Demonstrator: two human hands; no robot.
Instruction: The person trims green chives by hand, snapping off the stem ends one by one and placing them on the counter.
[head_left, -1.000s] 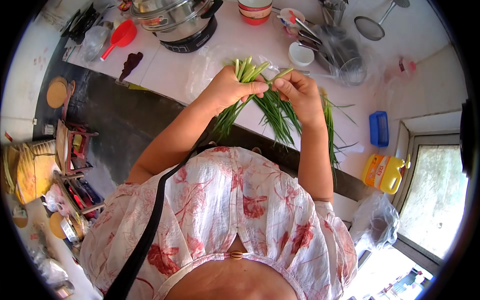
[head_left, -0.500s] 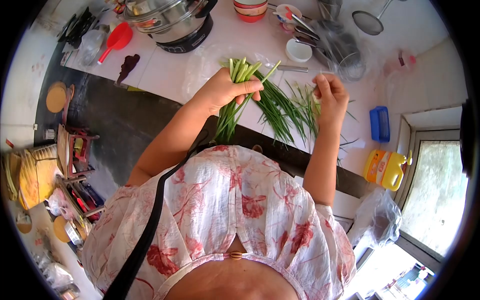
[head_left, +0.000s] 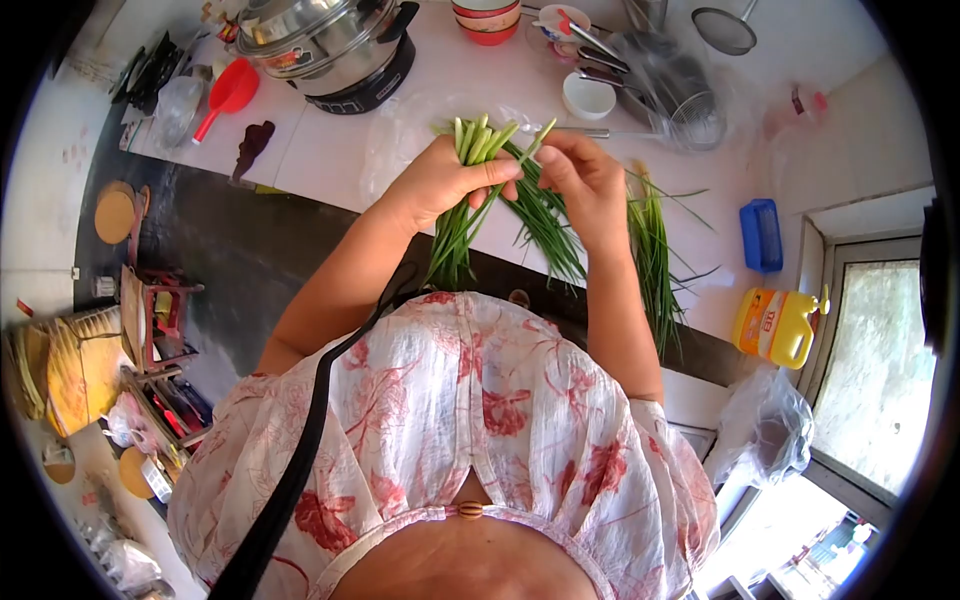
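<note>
A bunch of garlic chives (head_left: 480, 140) is gripped in my left hand (head_left: 440, 180), pale cut ends up and green leaves hanging toward my body. One stalk leans out to the right of the bunch. At its upper end, my right hand (head_left: 585, 185) is closed in a pinch between thumb and forefinger. More green chives (head_left: 545, 215) lie on the counter between and behind my hands. To the right of my right forearm rests another pile of chives (head_left: 650, 255), its leaves reaching past the counter's front edge.
A steamer pot (head_left: 320, 45) stands at the back left beside a red ladle (head_left: 232, 88). Behind my hands are a clear plastic bag (head_left: 395, 135), a white bowl (head_left: 588, 97) and a wire strainer (head_left: 695, 115). A blue basket (head_left: 761, 236) and yellow jug (head_left: 775, 325) stand right.
My right hand has moved left from above the right-hand pile to the leaning stalk beside my left hand. My left hand still holds the bunch in nearly the same place.
</note>
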